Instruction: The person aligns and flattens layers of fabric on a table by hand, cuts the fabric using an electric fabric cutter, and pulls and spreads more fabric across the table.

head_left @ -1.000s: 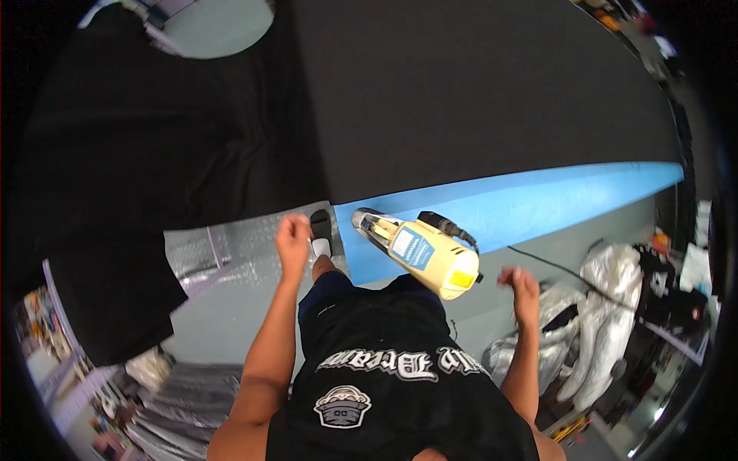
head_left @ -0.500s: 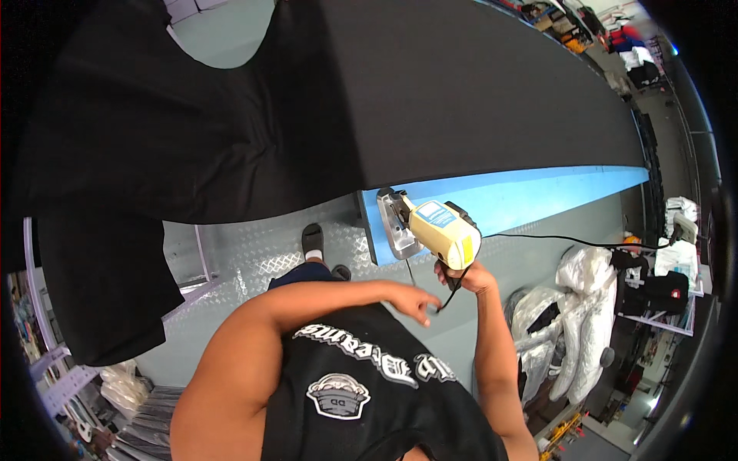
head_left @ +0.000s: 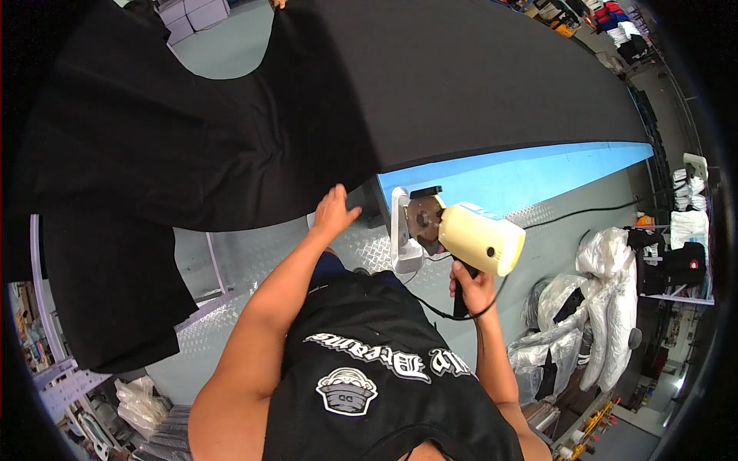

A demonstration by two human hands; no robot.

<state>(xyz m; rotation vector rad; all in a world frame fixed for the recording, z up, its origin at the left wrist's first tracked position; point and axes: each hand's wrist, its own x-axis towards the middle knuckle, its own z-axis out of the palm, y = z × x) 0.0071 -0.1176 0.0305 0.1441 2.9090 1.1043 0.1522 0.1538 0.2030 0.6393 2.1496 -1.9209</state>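
My right hand (head_left: pixel 475 289) is closed around the black handle of an electric fabric cutter (head_left: pixel 480 238) with a cream motor body. A flat metal base plate (head_left: pixel 400 230) and a round blade housing form its front end, beside the blue table's (head_left: pixel 492 183) near corner. My left hand (head_left: pixel 336 213) is open, thumb apart from the fingers, at the near edge of the black fabric (head_left: pixel 231 154). Whether it touches the cloth I cannot tell. The fabric spreads over the table and hangs off its left end. A black cord runs from the cutter to the right.
At the far edge another person's fingers (head_left: pixel 280 4) touch the fabric. Plastic-wrapped bundles (head_left: pixel 607 307) lie to the right. A purple metal frame (head_left: pixel 211 265) stands below the hanging cloth at left. The floor has patterned metal plates (head_left: pixel 377 250).
My left hand has moved from near the cutter's cord, up and left to the fabric's edge. The cutter has turned and shifted slightly right in my right hand. Another person's fingers have appeared at the top.
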